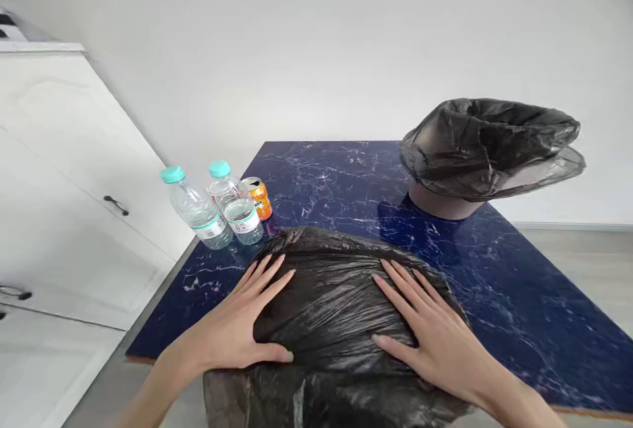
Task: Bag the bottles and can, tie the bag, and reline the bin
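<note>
A crumpled black plastic bag (329,296) lies at the near edge of the dark blue marble-patterned table (519,296) and hangs over its front. My left hand (244,329) rests flat on the bag's left side, fingers spread and stretched out. On the bag's right side my right hand (428,329) lies flat in the same way, fingers apart. Neither hand grips anything. Two clear water bottles with teal caps (198,207) (235,204) and an orange drink can (258,198) stand just beyond my left hand.
A round bin lined with a black bag (487,148) stands at the table's far right. White cabinets with dark handles (74,204) run along the left. A plain white wall is behind the table.
</note>
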Demonstrator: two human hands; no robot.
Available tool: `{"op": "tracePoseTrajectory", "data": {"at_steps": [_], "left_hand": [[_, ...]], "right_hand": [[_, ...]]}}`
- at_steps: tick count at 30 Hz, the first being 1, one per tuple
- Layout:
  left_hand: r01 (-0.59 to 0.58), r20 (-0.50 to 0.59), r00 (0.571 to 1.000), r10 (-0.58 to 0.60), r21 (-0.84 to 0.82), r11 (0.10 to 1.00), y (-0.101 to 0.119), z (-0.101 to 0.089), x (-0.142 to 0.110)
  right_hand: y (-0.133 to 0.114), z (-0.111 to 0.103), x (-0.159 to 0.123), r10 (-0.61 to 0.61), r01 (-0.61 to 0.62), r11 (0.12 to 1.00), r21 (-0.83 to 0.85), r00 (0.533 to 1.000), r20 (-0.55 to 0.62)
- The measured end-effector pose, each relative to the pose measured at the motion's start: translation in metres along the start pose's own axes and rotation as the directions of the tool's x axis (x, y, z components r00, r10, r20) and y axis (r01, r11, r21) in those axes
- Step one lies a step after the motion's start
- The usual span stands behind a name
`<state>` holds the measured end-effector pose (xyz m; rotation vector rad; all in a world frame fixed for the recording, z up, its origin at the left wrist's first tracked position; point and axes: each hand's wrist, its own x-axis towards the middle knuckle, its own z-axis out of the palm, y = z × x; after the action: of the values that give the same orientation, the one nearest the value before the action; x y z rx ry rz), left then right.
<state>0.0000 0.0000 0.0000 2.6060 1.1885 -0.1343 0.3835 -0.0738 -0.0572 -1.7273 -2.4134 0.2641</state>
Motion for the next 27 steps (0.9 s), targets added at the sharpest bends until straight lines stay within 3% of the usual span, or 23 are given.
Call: {"op": "tracePoseTrajectory", "data": {"at_steps": [3,6,8,10,13,15,18,22,25,27], "left_hand": [[-0.032,-0.18,0.983,0.031,-0.001,0.999,0.007,0.001,-0.006],[-0.14,-0.271,0.955,0.122,-0.051,0.989,0.015,-0.004,-0.012],[-0.22,-0.238,0.953,0.188,-0.116,0.969,0.02,-0.01,-0.017],[-0.256,-0.132,0.963,0.233,-0.192,0.947,0.022,-0.013,-0.024],[-0.233,0.026,0.969,0.245,-0.222,0.947,0.022,-0.009,-0.036],[-0.2,0.051,0.976,0.211,-0.161,0.966,0.024,0.001,-0.042],[-0.199,-0.014,0.98,0.198,-0.031,0.98,0.028,0.019,-0.043],[-0.303,-0.113,0.945,0.308,0.052,0.951,0.031,0.028,-0.037],[-0.392,-0.216,0.9,0.378,-0.023,0.92,0.029,0.022,-0.029],[-0.411,-0.32,0.881,0.347,-0.156,0.898,0.028,0.016,-0.024]], "right_hand": [[0.018,-0.001,0.0,0.016,-0.017,1.0,-0.009,1.0,-0.027],[0.036,-0.001,0.003,0.015,-0.017,1.0,-0.024,0.998,-0.062],[0.046,-0.002,0.005,0.006,-0.008,1.0,-0.028,0.997,-0.079],[0.051,-0.008,0.003,-0.022,0.019,0.999,-0.031,0.996,-0.092],[0.048,-0.022,-0.009,-0.093,0.089,0.995,-0.043,0.989,-0.119],[0.042,-0.031,-0.024,-0.148,0.144,0.988,-0.05,0.983,-0.107],[0.034,-0.038,-0.045,-0.239,0.234,0.968,-0.086,0.969,-0.056],[0.026,-0.031,-0.058,-0.32,0.301,0.938,-0.17,0.942,-0.097],[0.024,-0.024,-0.059,-0.334,0.307,0.935,-0.179,0.93,-0.151],[0.025,-0.022,-0.06,-0.329,0.305,0.94,-0.151,0.929,-0.17]]}}
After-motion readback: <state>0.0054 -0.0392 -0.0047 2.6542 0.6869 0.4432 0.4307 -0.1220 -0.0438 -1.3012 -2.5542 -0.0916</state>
